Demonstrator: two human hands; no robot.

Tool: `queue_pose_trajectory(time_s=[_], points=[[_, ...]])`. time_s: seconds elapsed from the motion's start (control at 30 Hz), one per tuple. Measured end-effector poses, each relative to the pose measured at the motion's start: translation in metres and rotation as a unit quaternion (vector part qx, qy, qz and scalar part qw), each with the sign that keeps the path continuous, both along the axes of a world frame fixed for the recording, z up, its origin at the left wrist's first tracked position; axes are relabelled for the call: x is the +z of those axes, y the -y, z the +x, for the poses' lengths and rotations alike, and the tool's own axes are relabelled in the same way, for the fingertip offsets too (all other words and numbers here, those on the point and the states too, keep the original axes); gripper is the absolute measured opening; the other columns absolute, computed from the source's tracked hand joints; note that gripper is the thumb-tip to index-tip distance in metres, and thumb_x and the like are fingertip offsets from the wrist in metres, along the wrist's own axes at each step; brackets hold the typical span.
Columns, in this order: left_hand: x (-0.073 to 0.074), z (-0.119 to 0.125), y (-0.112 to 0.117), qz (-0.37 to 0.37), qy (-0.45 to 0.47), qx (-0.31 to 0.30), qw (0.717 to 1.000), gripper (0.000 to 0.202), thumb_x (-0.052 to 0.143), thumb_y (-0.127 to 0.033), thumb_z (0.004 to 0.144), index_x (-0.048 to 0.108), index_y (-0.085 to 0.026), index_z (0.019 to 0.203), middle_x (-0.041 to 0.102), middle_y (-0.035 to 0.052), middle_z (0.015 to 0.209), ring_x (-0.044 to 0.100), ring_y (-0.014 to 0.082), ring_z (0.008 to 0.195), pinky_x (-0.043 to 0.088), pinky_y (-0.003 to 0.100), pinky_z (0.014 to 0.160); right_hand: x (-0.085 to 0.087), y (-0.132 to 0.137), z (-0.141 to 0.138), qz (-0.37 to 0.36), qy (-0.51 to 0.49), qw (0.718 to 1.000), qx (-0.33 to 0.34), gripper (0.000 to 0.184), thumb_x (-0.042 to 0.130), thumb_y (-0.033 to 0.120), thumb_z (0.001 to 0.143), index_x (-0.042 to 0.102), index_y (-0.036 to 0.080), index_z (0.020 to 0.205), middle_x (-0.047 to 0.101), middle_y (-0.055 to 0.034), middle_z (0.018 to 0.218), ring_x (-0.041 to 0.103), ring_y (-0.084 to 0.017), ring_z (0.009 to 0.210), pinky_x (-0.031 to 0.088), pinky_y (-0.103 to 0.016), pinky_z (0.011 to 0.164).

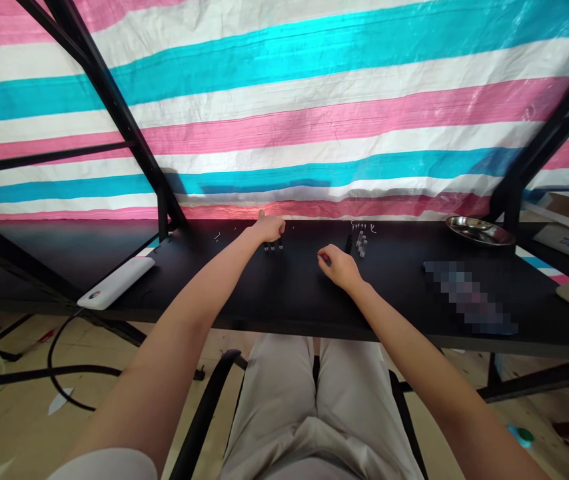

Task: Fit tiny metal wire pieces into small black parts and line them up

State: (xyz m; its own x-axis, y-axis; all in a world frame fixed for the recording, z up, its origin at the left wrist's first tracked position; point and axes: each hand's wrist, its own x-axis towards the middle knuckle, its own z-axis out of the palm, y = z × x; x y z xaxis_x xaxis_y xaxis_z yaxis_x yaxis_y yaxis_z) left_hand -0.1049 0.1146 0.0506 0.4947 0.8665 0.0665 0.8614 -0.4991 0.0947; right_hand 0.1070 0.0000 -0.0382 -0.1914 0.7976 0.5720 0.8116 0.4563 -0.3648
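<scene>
My left hand reaches to the far part of the black table, its fingers curled down. Just below it stand several small black tubes with pale ends; the curled fingers hide whether one is held. Nearer to me, my right hand hovers over or rests on the table, thumb and fingers bent together. What is in that pinch, if anything, is too small to tell. Beyond the right hand lie a dark group of small pieces and a cluster of small clear pieces. Thin white bits lie behind these.
A shiny metal dish sits at the back right, with a blurred-out flat object nearer. On the left is a white power strip with a black cable. Black frame bars and a striped sheet stand behind the table.
</scene>
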Motion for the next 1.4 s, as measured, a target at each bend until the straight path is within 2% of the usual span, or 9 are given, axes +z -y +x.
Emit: queue_pose_trajectory(time_s=[0.3, 0.67, 0.83, 1.03, 1.1, 1.27, 1.33, 1.4], points=[[-0.003, -0.001, -0.001, 0.014, -0.02, -0.023, 0.999, 0.005, 0.061, -0.017, 0.061, 0.061, -0.018, 0.066, 0.063, 0.0009, 0.067, 0.059, 0.0203, 0.077, 0.015, 0.056, 0.102, 0.0, 0.0, 0.001, 0.002, -0.003, 1.0, 0.002, 0.017, 0.044, 0.027, 0.084, 0.059, 0.021, 0.088, 0.058, -0.0017, 0.081, 0.054, -0.012, 0.067, 0.037, -0.023, 0.058], [-0.004, 0.0, -0.007, 0.024, -0.031, -0.023, 0.999, 0.014, 0.069, -0.019, 0.057, 0.061, -0.019, 0.068, 0.063, -0.0005, 0.065, 0.058, 0.0201, 0.077, 0.021, 0.05, 0.1, 0.0, 0.0, 0.002, 0.006, 0.002, 1.0, -0.003, 0.017, 0.043, 0.027, 0.085, 0.059, 0.021, 0.088, 0.058, -0.0018, 0.083, 0.054, -0.011, 0.066, 0.037, -0.023, 0.058], [0.005, 0.002, 0.004, 0.026, -0.059, -0.012, 0.998, 0.014, 0.068, -0.015, 0.061, 0.062, -0.017, 0.074, 0.065, 0.0036, 0.078, 0.057, 0.0231, 0.086, 0.018, 0.053, 0.1, 0.003, 0.002, 0.001, 0.01, -0.002, 1.0, -0.004, 0.018, 0.043, 0.029, 0.085, 0.059, 0.021, 0.088, 0.058, -0.0022, 0.081, 0.053, -0.012, 0.065, 0.037, -0.023, 0.058], [0.014, 0.017, 0.032, 0.124, -0.004, -0.074, 0.989, 0.022, 0.061, -0.016, 0.072, 0.062, -0.018, 0.094, 0.063, 0.0097, 0.103, 0.048, 0.0283, 0.107, 0.018, 0.05, 0.099, 0.017, 0.014, 0.007, 0.102, -0.03, 0.994, 0.008, 0.022, 0.04, 0.03, 0.086, 0.06, 0.019, 0.087, 0.056, -0.0039, 0.074, 0.053, -0.014, 0.067, 0.041, -0.026, 0.066], [0.01, 0.03, 0.05, 0.154, 0.034, -0.105, 0.982, 0.027, 0.055, -0.018, 0.077, 0.06, -0.019, 0.104, 0.061, 0.0099, 0.108, 0.048, 0.0275, 0.108, 0.019, 0.048, 0.097, 0.02, 0.017, 0.017, 0.132, -0.062, 0.989, -0.027, 0.022, 0.04, 0.029, 0.084, 0.059, 0.019, 0.086, 0.056, -0.0055, 0.075, 0.053, -0.015, 0.069, 0.042, -0.028, 0.068], [-0.019, 0.071, 0.095, 0.177, 0.084, -0.154, 0.968, 0.039, 0.044, -0.023, 0.086, 0.049, -0.021, 0.125, 0.057, 0.0099, 0.113, 0.048, 0.0254, 0.106, 0.022, 0.043, 0.094, 0.022, 0.015, 0.052, 0.162, -0.153, 0.95, -0.219, 0.024, 0.033, 0.023, 0.081, 0.056, 0.017, 0.087, 0.054, -0.0082, 0.08, 0.052, -0.017, 0.071, 0.042, -0.03, 0.066], [-0.034, 0.087, 0.104, 0.169, 0.083, -0.146, 0.971, 0.045, 0.043, -0.024, 0.087, 0.042, -0.023, 0.131, 0.056, 0.0096, 0.114, 0.048, 0.0248, 0.104, 0.024, 0.042, 0.092, 0.022, 0.013, 0.063, 0.149, -0.172, 0.932, -0.283, 0.025, 0.033, 0.02, 0.078, 0.056, 0.016, 0.087, 0.055, -0.0082, 0.08, 0.053, -0.018, 0.073, 0.042, -0.031, 0.07], [-0.046, 0.101, 0.108, 0.153, 0.084, -0.125, 0.977, 0.05, 0.043, -0.025, 0.087, 0.035, -0.024, 0.137, 0.055, 0.0091, 0.113, 0.048, 0.0246, 0.102, 0.026, 0.042, 0.091, 0.021, 0.012, 0.072, 0.106, -0.183, 0.921, -0.328, 0.023, 0.036, 0.021, 0.075, 0.057, 0.017, 0.086, 0.057, -0.0081, 0.081, 0.053, -0.019, 0.074, 0.041, -0.032, 0.071]])
